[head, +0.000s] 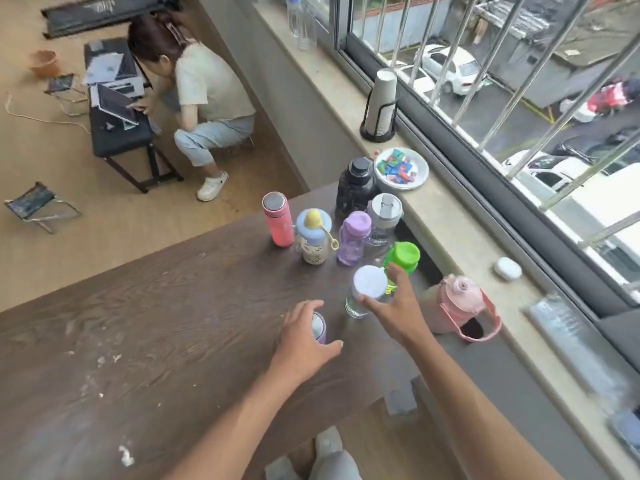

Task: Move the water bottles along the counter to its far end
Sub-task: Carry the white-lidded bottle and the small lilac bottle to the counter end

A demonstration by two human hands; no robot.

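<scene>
Several water bottles stand at the far end of the dark wood counter (156, 323): a coral thermos (277, 221), a blue-lidded bottle with a yellow cap (313, 239), a purple bottle (353, 239), a clear grey-lidded bottle (384, 216), a black jug (356, 185) and a green-lidded bottle (403, 256). A pink jug with a handle (457, 303) sits by the sill. My left hand (301, 341) wraps a small lilac bottle with a silver top (319, 327). My right hand (398, 306) holds a clear bottle with a white lid (369, 282), just short of the group.
On the stone windowsill (446, 216) sit a plate of sweets (401, 168), a stack of paper cups in a holder (381, 102), a white earbud case (507, 268) and a clear bottle (301, 22). A person (207, 98) crouches at a low bench beyond the counter.
</scene>
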